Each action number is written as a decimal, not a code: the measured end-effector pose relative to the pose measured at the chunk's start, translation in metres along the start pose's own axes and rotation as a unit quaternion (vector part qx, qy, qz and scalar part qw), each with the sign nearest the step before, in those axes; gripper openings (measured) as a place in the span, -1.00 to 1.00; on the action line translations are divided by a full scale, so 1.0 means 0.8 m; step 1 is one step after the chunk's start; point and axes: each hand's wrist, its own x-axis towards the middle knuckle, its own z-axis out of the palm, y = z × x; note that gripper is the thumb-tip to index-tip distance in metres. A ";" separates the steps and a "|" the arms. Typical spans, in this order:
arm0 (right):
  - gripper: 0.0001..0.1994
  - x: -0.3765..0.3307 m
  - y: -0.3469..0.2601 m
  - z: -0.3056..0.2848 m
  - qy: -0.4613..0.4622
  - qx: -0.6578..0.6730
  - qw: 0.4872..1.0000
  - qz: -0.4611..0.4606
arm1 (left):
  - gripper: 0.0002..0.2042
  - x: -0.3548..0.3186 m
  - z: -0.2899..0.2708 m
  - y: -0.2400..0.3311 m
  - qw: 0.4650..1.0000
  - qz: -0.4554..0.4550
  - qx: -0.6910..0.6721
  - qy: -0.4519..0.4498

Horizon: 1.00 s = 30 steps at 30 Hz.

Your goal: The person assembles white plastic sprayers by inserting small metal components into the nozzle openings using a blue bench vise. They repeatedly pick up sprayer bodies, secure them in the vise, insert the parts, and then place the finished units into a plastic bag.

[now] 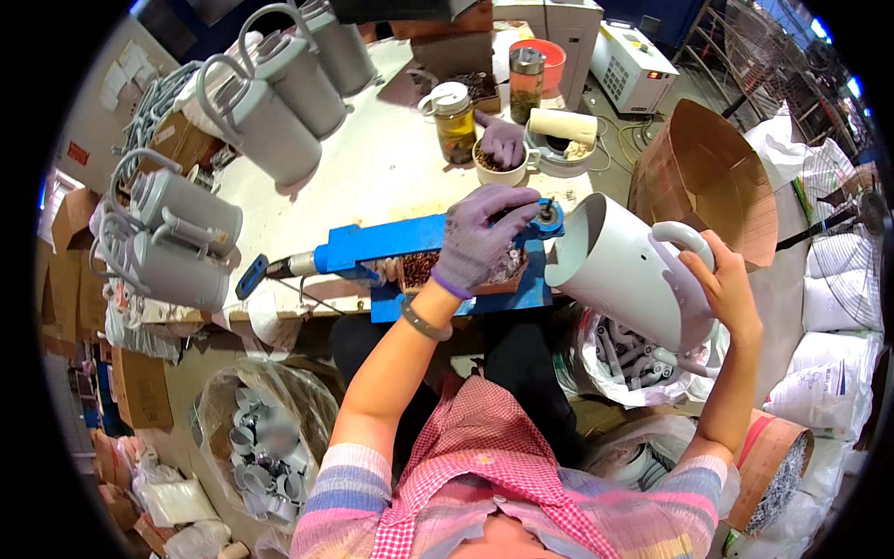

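My left hand [477, 233], in a purple-grey glove, reaches over a blue bench tool [396, 244] with its thumb and fingers pinched together at the tool's right end, beside a short upright pin [548, 207]. Whatever small piece it may hold is too small to tell. My bare right hand [731, 284] is wrapped round the handle of a grey watering can [629, 270]. The can is tilted, its open mouth facing the tool's right end. Under my left hand sits a tray of small brown fasteners [419, 268] and pale washers.
Grey watering cans [270, 130] stand along the table's left side. Behind the tool are a lidded jar [453, 126], a bowl with a loose glove [501, 147], and a tape roll [562, 126]. An open carton [708, 177] is at right; bags of grey parts [638, 359] lie below.
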 end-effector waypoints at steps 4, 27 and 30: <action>-0.70 -0.001 0.005 -0.003 0.008 0.019 1.000 0.011 | -0.81 0.023 0.033 -0.012 0.995 -0.088 -0.049 -0.016; -0.69 -0.001 0.010 0.013 0.003 0.008 0.999 0.039 | -0.72 -0.075 -0.031 -0.068 0.819 -0.179 0.486 -0.248; -0.67 -0.007 0.008 0.020 -0.016 0.012 0.999 0.043 | -0.68 -0.085 -0.028 -0.129 0.824 -0.178 0.498 -0.203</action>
